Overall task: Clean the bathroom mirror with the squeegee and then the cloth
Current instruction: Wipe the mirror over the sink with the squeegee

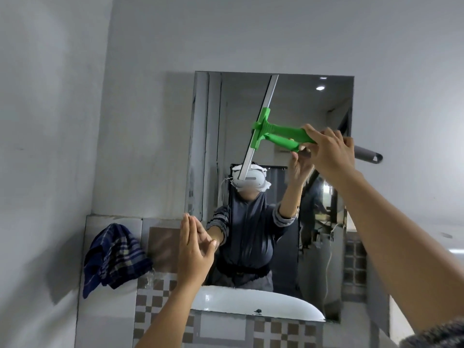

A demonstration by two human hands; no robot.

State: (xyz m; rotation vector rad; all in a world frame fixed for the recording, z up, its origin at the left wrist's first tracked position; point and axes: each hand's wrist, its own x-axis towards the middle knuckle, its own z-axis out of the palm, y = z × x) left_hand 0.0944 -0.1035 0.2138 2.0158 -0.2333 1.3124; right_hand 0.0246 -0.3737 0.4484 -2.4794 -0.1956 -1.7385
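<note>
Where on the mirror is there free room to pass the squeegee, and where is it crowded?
Free: the mirror strip between the squeegee blade and the left edge, and the glass under the right hand down to the sink. Crowded: the lower left corner, where the open left hand is at the glass, with the cloth hanging beside it.

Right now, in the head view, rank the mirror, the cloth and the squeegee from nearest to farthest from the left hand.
1. Mirror: its lower left edge is right by the left hand.
2. Cloth: hangs to the hand's left.
3. Squeegee: high up on the right, gripped by the right hand.
</note>
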